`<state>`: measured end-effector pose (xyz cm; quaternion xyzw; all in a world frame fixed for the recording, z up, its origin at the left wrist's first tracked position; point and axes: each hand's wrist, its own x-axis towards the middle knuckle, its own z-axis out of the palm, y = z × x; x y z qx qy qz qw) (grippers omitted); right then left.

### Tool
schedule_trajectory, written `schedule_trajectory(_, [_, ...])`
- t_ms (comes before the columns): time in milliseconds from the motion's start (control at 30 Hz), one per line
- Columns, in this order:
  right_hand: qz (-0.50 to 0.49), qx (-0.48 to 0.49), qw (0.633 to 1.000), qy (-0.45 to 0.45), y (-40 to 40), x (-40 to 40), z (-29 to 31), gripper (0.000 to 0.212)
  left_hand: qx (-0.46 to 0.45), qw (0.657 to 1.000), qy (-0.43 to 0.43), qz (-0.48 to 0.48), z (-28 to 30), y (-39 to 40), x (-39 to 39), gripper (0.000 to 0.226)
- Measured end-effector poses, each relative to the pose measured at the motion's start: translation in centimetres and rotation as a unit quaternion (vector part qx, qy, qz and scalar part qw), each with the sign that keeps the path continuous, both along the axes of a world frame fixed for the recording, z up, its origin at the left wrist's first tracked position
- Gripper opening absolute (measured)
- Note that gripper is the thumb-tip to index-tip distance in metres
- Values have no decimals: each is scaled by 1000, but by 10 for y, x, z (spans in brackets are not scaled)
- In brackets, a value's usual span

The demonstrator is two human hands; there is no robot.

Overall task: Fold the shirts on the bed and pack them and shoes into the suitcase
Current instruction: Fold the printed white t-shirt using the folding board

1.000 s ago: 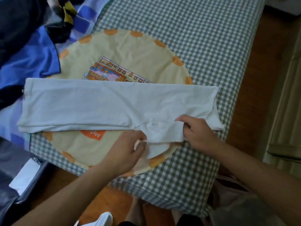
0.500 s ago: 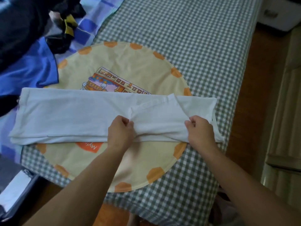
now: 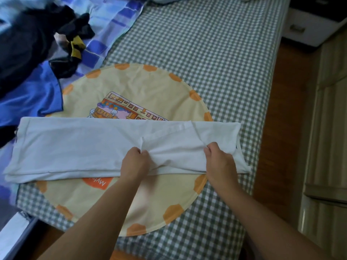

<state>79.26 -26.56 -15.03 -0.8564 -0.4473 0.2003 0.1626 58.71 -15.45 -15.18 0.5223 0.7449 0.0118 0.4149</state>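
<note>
Both hands are pinching the sleeve now: left hand (image 3: 135,162) at its cuff end, right hand (image 3: 218,162) nearer the collar. A second ago that sleeve hung off the near edge of the white shirt (image 3: 75,147); now I've got it flipped onto the body. The shirt lies as a long strip across the round yellow mat (image 3: 150,87), so I reckon crosswise folds come next. No suitcase packing yet.

You have soft, matt white knit cloth in the shirt (image 3: 75,147), creased where it bunches. Under it the round yellow mat (image 3: 150,87) is smooth printed fabric. The bed's gingham sheet (image 3: 216,53) looks like matt woven cotton. Past the bed's right edge, the floor (image 3: 277,128) is wood with a slight sheen.
</note>
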Motion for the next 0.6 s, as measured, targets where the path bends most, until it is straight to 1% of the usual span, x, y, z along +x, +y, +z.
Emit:
schedule_trajectory(100, [84,43,991,-96,0,9,-7,18,8,1000,4,-1,1,-6,-3,20])
schedule_trajectory(167, [132,25,981,-141,-8,17,-10,12,5,1000,20,-23,1,-6,-3,17])
schedule_trajectory(200, [142,19,979,-148,-12,18,-10,11,-1,999,26,-28,2,-3,-1,19])
schedule_trajectory(233, [138,13,981,-138,-12,17,-7,12,-6,999,27,-27,3,0,2,24])
schedule_trajectory(300, [70,-19,996,-55,5,12,7,29,-4,1000,24,-3,6,8,8,35])
schedule_trajectory(367, [-15,-60,996,61,39,9,21,47,30,999,30,15,6,11,11,30])
schedule_trajectory(433, [-37,-100,988,114,74,7,23,53,71,997,32,25,4,10,11,23])
schedule_trajectory(467, [-39,-113,984,129,87,6,21,49,88,995,26,33,4,9,11,21])
schedule_trajectory(533, [-44,-107,984,132,103,1,13,30,118,992,7,54,6,5,12,21])
schedule_trajectory(567, [-43,-86,988,117,106,-2,10,22,131,989,-2,63,6,4,12,21])
schedule_trajectory(600, [-45,-57,993,90,106,-4,8,17,139,988,-9,69,6,4,12,21])
